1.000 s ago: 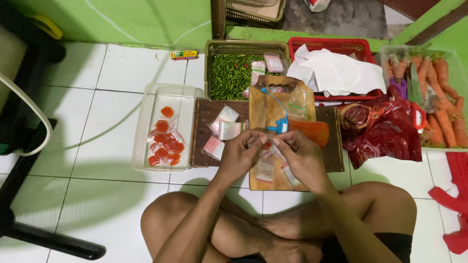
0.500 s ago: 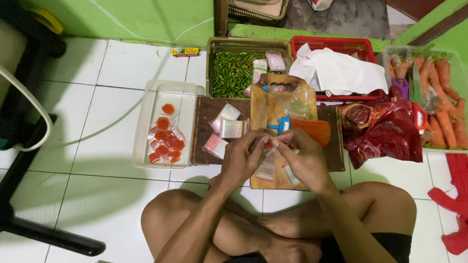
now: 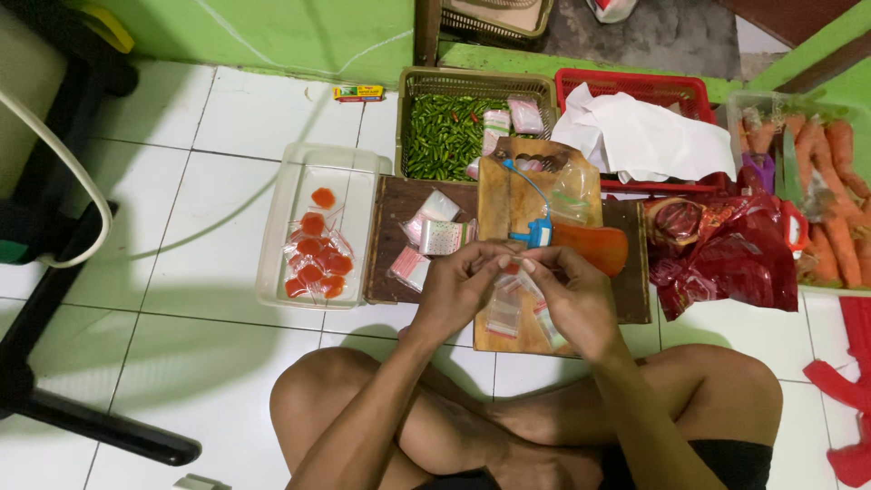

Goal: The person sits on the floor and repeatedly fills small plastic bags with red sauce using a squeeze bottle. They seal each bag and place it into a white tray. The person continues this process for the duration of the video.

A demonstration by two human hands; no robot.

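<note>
Both hands stay raised over the cutting board (image 3: 508, 204), as before: left hand (image 3: 458, 289) and right hand (image 3: 572, 295) pinch one small plastic bag (image 3: 508, 304). Filling has not advanced.

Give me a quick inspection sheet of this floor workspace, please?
Surface: white tiled floor, dark wooden board on it.
Job's things: small clear bag, pinched by left hand and right hand.
Clutter: clear tub of red-filled packets, basket of green chillies, red basket with white paper, carrots, red plastic bag.
Grip: both hands closed on the bag.
Cables: pale hose, at left.
Surroundings: green wall.
</note>
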